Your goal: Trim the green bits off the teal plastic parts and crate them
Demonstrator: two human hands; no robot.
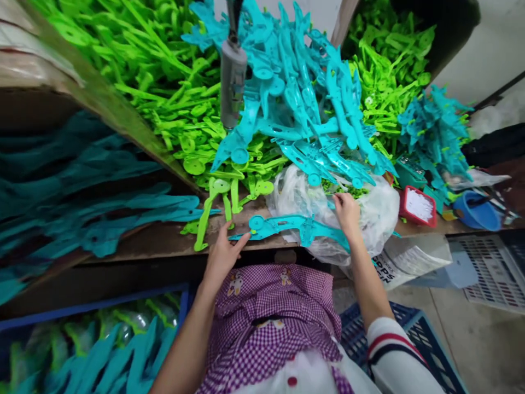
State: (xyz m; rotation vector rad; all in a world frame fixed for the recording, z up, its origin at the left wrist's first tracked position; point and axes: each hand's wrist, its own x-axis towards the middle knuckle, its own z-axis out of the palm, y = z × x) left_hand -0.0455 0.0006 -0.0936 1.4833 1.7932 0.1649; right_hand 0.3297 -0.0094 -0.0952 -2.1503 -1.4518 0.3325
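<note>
A long turquoise plastic part (283, 223) lies crosswise at the bench's front edge, with a round disc at its left end. My left hand (223, 250) is at that end, thumb and index finger spread, the thumb tip by the disc. Its index finger is close to a bright green lever-like part (208, 210). My right hand (348, 216) is over the clear plastic bag (379, 205), which has small green pieces (355, 191) in it. The right fingertips are pinched together; whatever they hold is too small to make out.
Green parts (164, 71) and turquoise parts (287, 82) are heaped at the back. A grey cylindrical tool (233, 82) hangs above them. Rightward are a red tray (417, 207) of white pieces and a blue bowl (478, 210). A crate (82, 312) of parts stands lower left.
</note>
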